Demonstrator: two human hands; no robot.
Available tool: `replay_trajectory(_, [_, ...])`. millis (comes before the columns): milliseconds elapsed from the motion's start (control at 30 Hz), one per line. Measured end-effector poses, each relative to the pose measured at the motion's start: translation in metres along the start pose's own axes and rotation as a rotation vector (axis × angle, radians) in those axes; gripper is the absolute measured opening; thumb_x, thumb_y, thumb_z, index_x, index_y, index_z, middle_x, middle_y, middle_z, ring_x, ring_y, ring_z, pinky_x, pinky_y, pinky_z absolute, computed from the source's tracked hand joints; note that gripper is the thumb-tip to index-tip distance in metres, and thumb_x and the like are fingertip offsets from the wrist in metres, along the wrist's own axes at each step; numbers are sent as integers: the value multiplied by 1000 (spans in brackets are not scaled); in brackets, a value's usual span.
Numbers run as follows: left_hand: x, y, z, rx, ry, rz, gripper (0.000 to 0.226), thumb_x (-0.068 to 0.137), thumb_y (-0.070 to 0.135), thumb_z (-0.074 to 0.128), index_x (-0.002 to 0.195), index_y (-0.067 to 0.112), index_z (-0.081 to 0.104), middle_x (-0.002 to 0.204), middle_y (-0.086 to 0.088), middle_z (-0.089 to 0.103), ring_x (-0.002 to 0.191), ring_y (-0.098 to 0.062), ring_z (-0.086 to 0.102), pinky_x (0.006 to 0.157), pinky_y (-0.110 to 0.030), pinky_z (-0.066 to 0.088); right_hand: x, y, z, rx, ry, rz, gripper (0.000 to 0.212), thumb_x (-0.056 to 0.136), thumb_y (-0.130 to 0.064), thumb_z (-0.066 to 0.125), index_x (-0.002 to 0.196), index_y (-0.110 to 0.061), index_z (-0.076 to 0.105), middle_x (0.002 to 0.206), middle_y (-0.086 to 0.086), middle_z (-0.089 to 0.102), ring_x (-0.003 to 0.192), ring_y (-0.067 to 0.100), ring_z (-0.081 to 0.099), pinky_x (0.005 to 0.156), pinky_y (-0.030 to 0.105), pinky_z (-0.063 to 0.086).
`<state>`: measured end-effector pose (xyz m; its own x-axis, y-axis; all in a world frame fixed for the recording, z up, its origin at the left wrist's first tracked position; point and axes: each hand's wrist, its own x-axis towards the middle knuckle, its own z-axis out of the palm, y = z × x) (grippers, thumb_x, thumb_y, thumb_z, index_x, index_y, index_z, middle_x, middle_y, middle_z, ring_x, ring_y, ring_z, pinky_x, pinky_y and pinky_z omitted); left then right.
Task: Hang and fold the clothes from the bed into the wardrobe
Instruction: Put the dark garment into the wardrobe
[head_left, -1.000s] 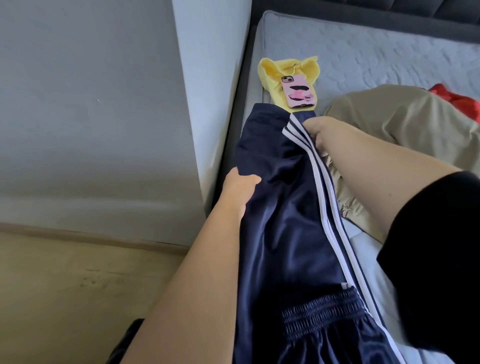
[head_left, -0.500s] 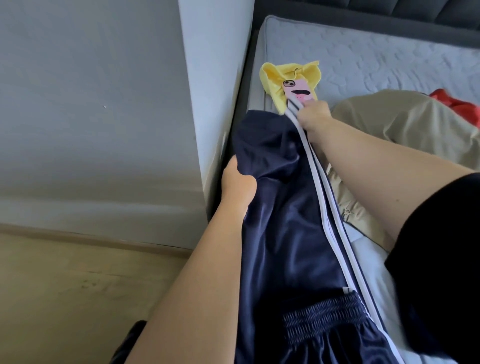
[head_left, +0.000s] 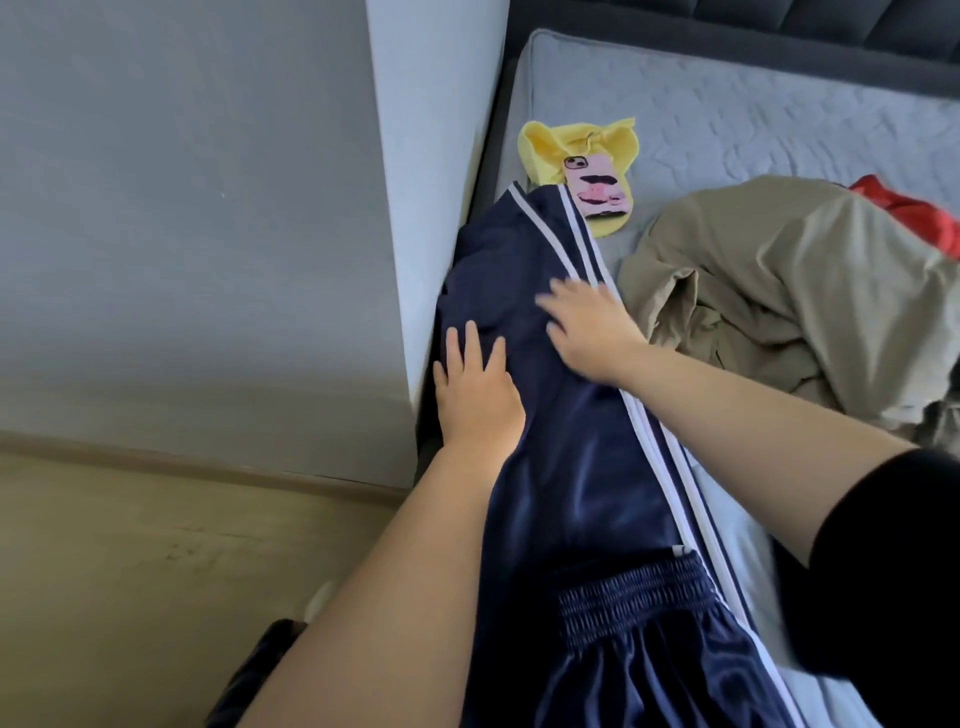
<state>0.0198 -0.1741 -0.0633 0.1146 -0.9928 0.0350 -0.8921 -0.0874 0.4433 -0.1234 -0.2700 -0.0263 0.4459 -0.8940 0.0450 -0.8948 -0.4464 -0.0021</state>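
— What's changed?
— My left hand (head_left: 475, 387) and right hand (head_left: 587, 325) no longer pinch the navy track pants (head_left: 566, 467); both lie flat, fingers spread, holding nothing.
— Where are the pants?
— Stretched along the bed (head_left: 727, 104) edge; probably smoothing before folding.

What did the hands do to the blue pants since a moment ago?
Both hands let go of the navy track pants. The right hand came back from the far leg end, and now lies flat on the fabric; the left hand opened flat too. The pants' far end now lies spread out. The phone, yellow garment and beige clothes stayed put.
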Motion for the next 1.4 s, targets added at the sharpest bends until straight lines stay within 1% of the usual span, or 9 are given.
replay_trajectory(133, [-13,-4,5,56,-105,68,60,100,43,28,153,21,7,161,-5,-4,147,-25,-11,117,-48,3,-34,9,28,80,-195,193,58,101,-37,29,152,-16,11,160,2,7,147,18,7,118,43,9])
replay_trajectory(300, [-36,7,8,85,-140,97,63,100,43,28,153,23,1,161,-5,-5,146,-25,-11,116,-49,3,-56,-7,15,514,69,454,54,91,-25,57,138,-7,38,139,10,46,126,28,44,99,34,36])
replay_trajectory(467, [-44,15,7,120,-136,105,59,100,44,25,152,28,4,160,-5,-9,146,-25,-14,116,-51,1,-63,-3,4,672,153,749,20,87,-20,59,73,-8,53,71,5,55,79,29,55,65,26,33])
replay_trajectory(567, [-43,20,4,129,-154,135,58,100,47,24,152,29,5,160,-4,-10,146,-25,-15,115,-53,0,-75,6,2,680,296,912,8,86,-16,56,90,-9,55,93,9,62,84,27,55,72,26,35])
replay_trajectory(633, [-43,22,3,147,-192,144,58,100,48,22,152,30,5,160,-3,-11,145,-26,-16,115,-54,-1,-84,8,4,583,134,956,28,85,-12,54,111,-4,54,115,15,61,104,33,58,82,30,40])
replay_trajectory(800, [-34,24,3,135,-205,105,59,100,50,22,152,30,5,160,-2,-11,146,-27,-15,114,-55,-1,-66,-1,-3,308,81,741,45,81,-7,53,124,-6,40,130,15,46,122,34,43,94,40,40])
replay_trajectory(1033, [-5,27,6,122,-246,58,58,100,49,20,152,30,2,160,-2,-13,145,-28,-16,114,-55,-2,2,11,-14,349,140,506,48,85,-10,50,132,-8,42,136,10,43,126,29,37,101,38,34])
replay_trajectory(1267, [16,31,8,62,-245,54,56,101,46,23,152,31,4,159,-1,-16,145,-28,-17,114,-56,-3,78,15,-9,560,33,615,47,91,-27,57,131,-5,47,130,10,55,118,28,52,93,31,41])
replay_trajectory(1400, [22,27,10,21,-203,58,56,101,44,26,152,31,6,160,0,-13,145,-27,-16,114,-55,-3,94,27,-15,526,382,786,28,95,-24,48,113,-8,60,114,10,63,106,29,59,79,29,41])
